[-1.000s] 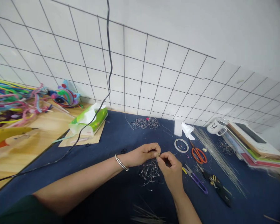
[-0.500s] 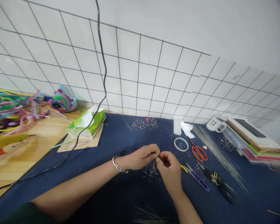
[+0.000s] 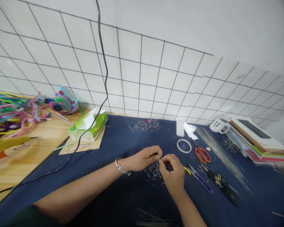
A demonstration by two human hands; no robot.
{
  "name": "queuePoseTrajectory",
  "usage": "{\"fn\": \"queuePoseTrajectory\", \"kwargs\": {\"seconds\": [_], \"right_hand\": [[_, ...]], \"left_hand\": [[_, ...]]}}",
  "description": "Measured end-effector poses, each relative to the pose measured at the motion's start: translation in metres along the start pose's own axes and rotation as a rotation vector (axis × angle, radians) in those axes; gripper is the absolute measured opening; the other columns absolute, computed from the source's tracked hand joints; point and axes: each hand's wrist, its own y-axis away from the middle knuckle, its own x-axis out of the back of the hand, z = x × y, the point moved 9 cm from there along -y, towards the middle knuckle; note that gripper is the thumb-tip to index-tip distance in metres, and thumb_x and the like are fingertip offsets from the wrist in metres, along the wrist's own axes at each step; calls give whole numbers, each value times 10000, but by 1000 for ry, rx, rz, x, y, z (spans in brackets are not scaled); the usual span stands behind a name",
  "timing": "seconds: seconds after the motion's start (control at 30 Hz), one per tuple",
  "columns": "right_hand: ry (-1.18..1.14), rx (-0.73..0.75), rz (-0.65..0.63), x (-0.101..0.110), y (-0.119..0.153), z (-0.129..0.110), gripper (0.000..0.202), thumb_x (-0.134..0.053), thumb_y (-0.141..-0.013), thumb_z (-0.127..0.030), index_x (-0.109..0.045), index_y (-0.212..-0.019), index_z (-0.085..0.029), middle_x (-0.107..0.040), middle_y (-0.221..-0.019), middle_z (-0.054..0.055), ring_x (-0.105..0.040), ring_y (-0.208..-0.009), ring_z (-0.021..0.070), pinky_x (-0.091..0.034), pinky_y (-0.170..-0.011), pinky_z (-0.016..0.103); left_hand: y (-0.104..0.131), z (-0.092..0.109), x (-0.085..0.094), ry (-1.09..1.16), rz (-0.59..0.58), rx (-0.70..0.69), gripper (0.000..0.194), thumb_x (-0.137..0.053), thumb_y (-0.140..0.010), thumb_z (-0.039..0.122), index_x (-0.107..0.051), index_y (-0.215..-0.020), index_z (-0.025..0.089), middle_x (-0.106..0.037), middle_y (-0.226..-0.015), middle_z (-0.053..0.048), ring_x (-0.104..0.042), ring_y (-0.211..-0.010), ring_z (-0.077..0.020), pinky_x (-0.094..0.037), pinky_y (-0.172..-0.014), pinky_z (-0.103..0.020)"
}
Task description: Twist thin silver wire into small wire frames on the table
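Observation:
My left hand [image 3: 145, 158], with a silver bangle [image 3: 122, 167] on its wrist, is closed in a pinch over a tangle of thin wire [image 3: 153, 172]. Right beside it my right hand [image 3: 173, 168] pinches at the same spot, fingertips nearly touching the left ones. The wire tangle hangs below and between both hands, partly hidden by them. To the right of my right hand lie purple-handled scissors [image 3: 201, 179] with a yellow-handled tool [image 3: 187, 170] by their blades.
Orange-handled scissors [image 3: 203, 154], a white ring dish [image 3: 184, 146], black-handled pliers [image 3: 224, 187] and long straight wires [image 3: 222, 154] lie to the right. Further off are wire coils [image 3: 146, 125], a mug [image 3: 219, 125] and stacked books [image 3: 257, 142]. A tissue pack [image 3: 91, 126] and black cable [image 3: 106, 78] are left.
Both hands stay almost in place, still pinching together. The right fingers have shifted slightly, and a little more of the wire tangle shows beneath the hands.

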Motion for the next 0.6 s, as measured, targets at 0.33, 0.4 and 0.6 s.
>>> {"fn": "queuePoseTrajectory", "kwargs": {"seconds": [0.33, 0.4, 0.6], "right_hand": [[25, -67, 64, 16, -2, 8, 100, -536, -731, -158, -486, -651, -191, -466, -626, -28, -462, -589, 113, -392, -597, 239], [14, -106, 70, 19, -3, 12, 86, -538, -746, -179, -496, -672, -190, -479, -635, -25, -469, -595, 115, -400, -603, 240], [-56, -57, -13, 9, -6, 5, 74, -498, -775, -181, -560, -734, -186, -545, -695, 1, -505, -645, 128, -416, -637, 251]], "left_hand": [[0, 9, 16, -240, 132, -25, 94, -454, -795, 167, -544, -792, 138, -549, -747, -17, -473, -671, -97, -384, -626, -214], [0, 9, 19, -264, 169, -23, 93, -457, -788, 159, -547, -781, 140, -549, -739, -15, -472, -666, -97, -384, -626, -216], [2, 3, 12, -93, 140, 16, 122, -418, -840, 217, -505, -807, 138, -499, -717, 0, -429, -607, -77, -375, -567, -195]]}}
